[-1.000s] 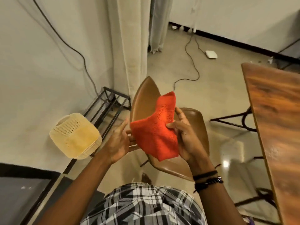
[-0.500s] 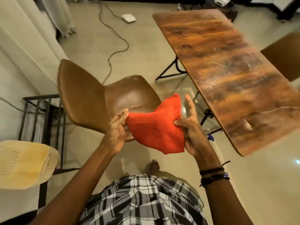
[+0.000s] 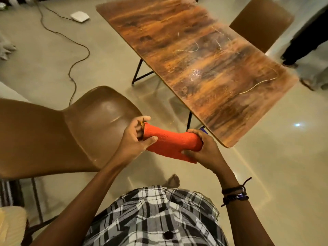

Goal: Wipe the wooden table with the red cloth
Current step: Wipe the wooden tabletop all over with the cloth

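PREPARING TO WIPE: Above a plaid shirt, a person held the red cloth in the air between both hands, just short of the wooden desk and not touching it. No wiping had begun.

The likely trouble lay in the cloth itself. It was only loosely rolled, so it could unfurl or slip if one hand let go before the other had a full grip. A sweep toward the near corner might also push the pale strands and the wet patch off the edge onto the floor.

The left hand gripped the cloth's left end, thumb pressed on its near face and fingers curled round the end. The right hand, dark bands at its wrist, wrapped the right end with fingers curled over the top. Both forearms reached forward.

A brown chair stood just left of the hands. Beyond, the desk ran away on thin black legs. A black cable and a white device lay on the floor, and a second chair stood at the far side.
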